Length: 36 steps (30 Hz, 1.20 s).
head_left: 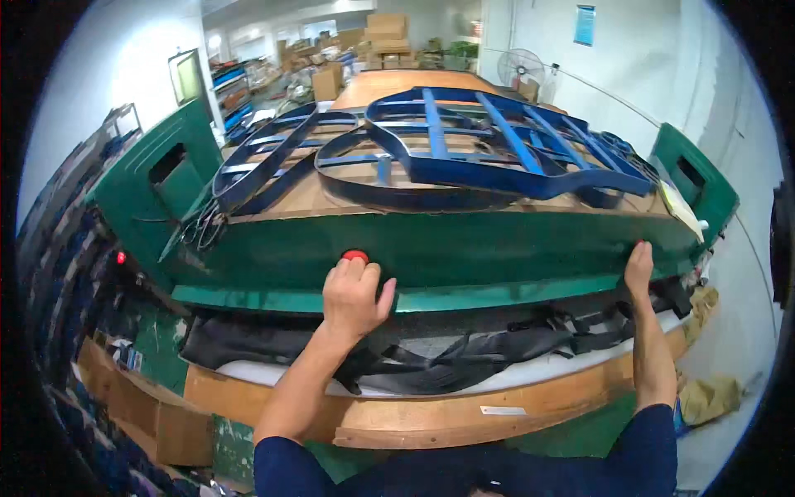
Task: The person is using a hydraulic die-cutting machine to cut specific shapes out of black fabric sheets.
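Observation:
My left hand (352,296) is closed over a round red button (354,255) on the green front panel (489,248) of a machine, its thumb standing out to the side. Farther right on the same panel, my right hand (638,269) presses its closed fingers against a second, smaller-looking red button (639,243), mostly covered by the fingertips. On the brown board behind the panel lie curved blue metal strip frames with crossbars; one large frame (513,170) rests partly over another (348,186), and a narrower one (265,157) lies at the left.
Black fabric pieces (472,360) lie on white sheet material below the panel, above a wooden ledge (298,410) with a small pale strip (503,411). Green uprights (157,178) flank the machine. A cardboard box (141,406) stands at lower left; a fan (520,66) is behind.

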Available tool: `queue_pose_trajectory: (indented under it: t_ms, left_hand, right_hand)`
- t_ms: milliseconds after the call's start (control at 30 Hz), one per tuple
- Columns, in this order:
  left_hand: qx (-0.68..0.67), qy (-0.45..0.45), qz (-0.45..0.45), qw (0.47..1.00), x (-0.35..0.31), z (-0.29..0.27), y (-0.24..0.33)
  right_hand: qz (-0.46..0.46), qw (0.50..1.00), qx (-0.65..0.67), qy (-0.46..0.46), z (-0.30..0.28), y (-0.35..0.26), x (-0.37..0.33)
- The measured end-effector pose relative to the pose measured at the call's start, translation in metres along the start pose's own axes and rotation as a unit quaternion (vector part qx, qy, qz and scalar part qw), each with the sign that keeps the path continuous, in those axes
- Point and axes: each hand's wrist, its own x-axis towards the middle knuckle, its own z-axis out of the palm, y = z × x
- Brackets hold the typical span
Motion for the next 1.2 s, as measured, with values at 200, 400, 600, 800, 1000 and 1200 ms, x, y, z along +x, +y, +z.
queue_pose_trajectory:
  t_ms: [200, 400, 600, 800, 1000, 1200]
  left_hand:
    - [-0.009, 0.007, -0.030, 0.999, 0.003, -0.009, 0.008]
    - [-0.052, -0.026, -0.064, 0.996, -0.004, -0.011, 0.015]
    - [-0.141, -0.073, -0.134, 0.978, -0.056, -0.071, 0.048]
    - [-0.211, -0.144, -0.237, 0.937, -0.143, -0.117, 0.114]
    - [-0.132, -0.128, -0.167, 0.969, -0.162, -0.106, 0.130]
    - [-0.117, -0.095, -0.158, 0.976, -0.163, -0.107, 0.131]
  right_hand:
    - [-0.012, 0.999, -0.031, -0.020, -0.011, 0.015, 0.008]
    - [0.150, 0.965, 0.165, -0.141, -0.034, 0.000, -0.006]
    - [0.038, 0.969, 0.135, -0.204, -0.089, -0.063, -0.125]
    - [-0.034, 0.946, 0.091, -0.308, -0.156, -0.136, -0.225]
    - [-0.110, 0.957, 0.016, -0.270, -0.156, -0.167, -0.243]
    - [-0.118, 0.967, -0.027, -0.224, -0.145, -0.184, -0.267]
